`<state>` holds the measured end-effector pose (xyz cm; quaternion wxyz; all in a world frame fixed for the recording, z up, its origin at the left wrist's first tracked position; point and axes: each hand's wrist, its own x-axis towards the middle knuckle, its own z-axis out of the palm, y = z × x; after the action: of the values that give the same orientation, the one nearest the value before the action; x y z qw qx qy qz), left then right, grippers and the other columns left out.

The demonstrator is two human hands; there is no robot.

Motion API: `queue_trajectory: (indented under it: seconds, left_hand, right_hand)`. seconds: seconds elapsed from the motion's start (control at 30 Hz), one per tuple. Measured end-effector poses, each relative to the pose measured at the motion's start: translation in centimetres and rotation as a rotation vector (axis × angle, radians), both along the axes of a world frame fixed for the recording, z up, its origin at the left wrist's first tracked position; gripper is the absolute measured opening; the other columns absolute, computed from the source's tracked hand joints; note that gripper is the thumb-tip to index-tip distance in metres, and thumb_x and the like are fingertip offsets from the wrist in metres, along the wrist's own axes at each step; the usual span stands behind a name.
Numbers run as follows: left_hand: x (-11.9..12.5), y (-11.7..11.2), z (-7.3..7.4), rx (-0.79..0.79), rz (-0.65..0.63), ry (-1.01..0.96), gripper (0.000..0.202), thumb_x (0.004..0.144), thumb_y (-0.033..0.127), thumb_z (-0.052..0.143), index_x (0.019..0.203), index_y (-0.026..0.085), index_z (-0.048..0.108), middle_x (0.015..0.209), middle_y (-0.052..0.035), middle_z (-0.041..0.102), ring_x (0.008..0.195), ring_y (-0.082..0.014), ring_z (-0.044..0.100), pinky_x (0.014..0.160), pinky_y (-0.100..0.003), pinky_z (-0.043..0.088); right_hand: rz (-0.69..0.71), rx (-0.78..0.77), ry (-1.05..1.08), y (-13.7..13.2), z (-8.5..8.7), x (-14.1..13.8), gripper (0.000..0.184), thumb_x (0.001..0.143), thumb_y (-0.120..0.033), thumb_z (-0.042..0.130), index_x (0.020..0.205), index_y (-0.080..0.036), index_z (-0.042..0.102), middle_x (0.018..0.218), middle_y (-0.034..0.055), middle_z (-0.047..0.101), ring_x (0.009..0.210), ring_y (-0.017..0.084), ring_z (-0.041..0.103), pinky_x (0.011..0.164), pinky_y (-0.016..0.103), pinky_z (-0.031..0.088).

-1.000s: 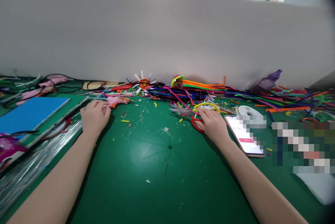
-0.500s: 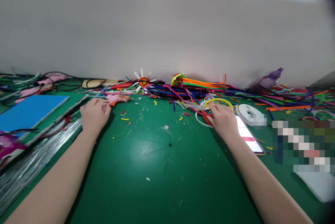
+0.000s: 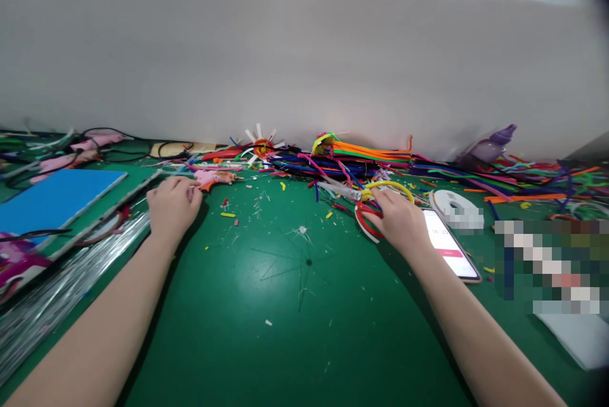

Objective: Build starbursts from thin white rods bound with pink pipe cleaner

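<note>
My left hand (image 3: 174,204) rests knuckles-up on the green table (image 3: 295,305) with its fingers curled together. What they hold, if anything, is hidden. Its fingertips are beside a pink and orange glue gun (image 3: 215,178). My right hand (image 3: 398,217) lies over a red ring (image 3: 363,221) with its fingers closed round the ring's far side. A yellow ring (image 3: 389,186) arcs just past its fingertips. Small snips (image 3: 339,190) lie to the left of the rings. A phone (image 3: 451,247) with a lit screen lies against my right wrist.
A heap of coloured pipe cleaners (image 3: 366,158) runs along the white partition (image 3: 304,64). A white ribbon roll (image 3: 451,203) and a purple bottle (image 3: 490,147) are at the right. A blue board (image 3: 52,194) and a bundle of silver rods (image 3: 57,296) lie at the left.
My right hand slid right over the phone, then came back a little left, and the red ring moved with it. My left hand has stayed where it was.
</note>
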<state>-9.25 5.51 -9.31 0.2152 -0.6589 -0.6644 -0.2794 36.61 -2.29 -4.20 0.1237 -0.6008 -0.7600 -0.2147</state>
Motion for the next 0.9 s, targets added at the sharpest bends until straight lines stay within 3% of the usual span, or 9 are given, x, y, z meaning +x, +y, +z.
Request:
queue_trajectory:
  seconds: [0.13, 0.23, 0.4, 0.6, 0.77, 0.9]
  left_hand:
    - [0.0, 0.1, 0.0, 0.001, 0.002, -0.001, 0.025, 0.087, 0.029, 0.043, 0.095, 0.018, 0.065, 0.102, -0.0082, 0.065, 0.100, -0.0247, 0.055, 0.080, -0.036, 0.030]
    - [0.1, 0.1, 0.0, 0.003, 0.001, -0.002, 0.025, 0.087, 0.029, 0.044, 0.095, 0.018, 0.065, 0.102, -0.0079, 0.065, 0.100, -0.0247, 0.055, 0.080, -0.037, 0.030]
    - [0.0, 0.0, 0.0, 0.004, -0.004, -0.008, 0.024, 0.087, 0.029, 0.044, 0.095, 0.019, 0.065, 0.103, -0.0073, 0.065, 0.100, -0.0240, 0.056, 0.080, -0.037, 0.030]
    - [0.0, 0.0, -0.1, 0.003, -0.007, -0.013, 0.024, 0.086, 0.029, 0.045, 0.095, 0.019, 0.065, 0.103, -0.0069, 0.065, 0.100, -0.0235, 0.056, 0.082, -0.037, 0.030]
    - [0.1, 0.0, -0.1, 0.004, -0.007, -0.022, 0.024, 0.086, 0.029, 0.045, 0.094, 0.019, 0.065, 0.103, -0.0074, 0.065, 0.099, -0.0239, 0.055, 0.083, -0.038, 0.030]
    - [0.1, 0.0, 0.0, 0.001, -0.009, -0.030, 0.025, 0.086, 0.029, 0.045, 0.094, 0.019, 0.065, 0.103, -0.0081, 0.065, 0.099, -0.0241, 0.055, 0.083, -0.038, 0.029]
  right_hand:
    - [0.000, -0.100, -0.085, -0.4, -0.3, -1.3, 0.042, 0.084, -0.035, 0.058, 0.120, -0.013, 0.055, 0.106, 0.0121, 0.065, 0.091, 0.025, 0.061, 0.068, 0.032, 0.043]
    - [-0.146, -0.101, -0.083, -0.5, -0.1, -1.3, 0.042, 0.084, -0.035, 0.058, 0.117, -0.010, 0.055, 0.101, 0.0139, 0.065, 0.088, 0.027, 0.061, 0.064, 0.033, 0.041]
    - [-0.329, 0.017, 0.056, -0.2, 0.8, 0.2, 0.046, 0.086, -0.047, 0.049, 0.115, -0.012, 0.056, 0.104, 0.0158, 0.064, 0.086, 0.028, 0.061, 0.064, 0.034, 0.041]
    - [-0.298, 0.054, 0.313, 0.5, 0.9, 0.6, 0.049, 0.085, -0.049, 0.050, 0.115, -0.011, 0.055, 0.105, 0.0156, 0.063, 0.096, 0.028, 0.059, 0.075, 0.035, 0.044]
    - [-0.258, -0.144, 0.259, 0.4, -0.2, -0.3, 0.044, 0.082, -0.052, 0.051, 0.103, -0.014, 0.060, 0.098, 0.0132, 0.066, 0.088, 0.028, 0.062, 0.073, 0.035, 0.045]
    - [-0.211, -0.165, 0.246, 0.3, -1.9, -1.0, 0.043, 0.083, -0.048, 0.052, 0.108, -0.014, 0.058, 0.102, 0.0142, 0.065, 0.095, 0.027, 0.061, 0.078, 0.035, 0.046]
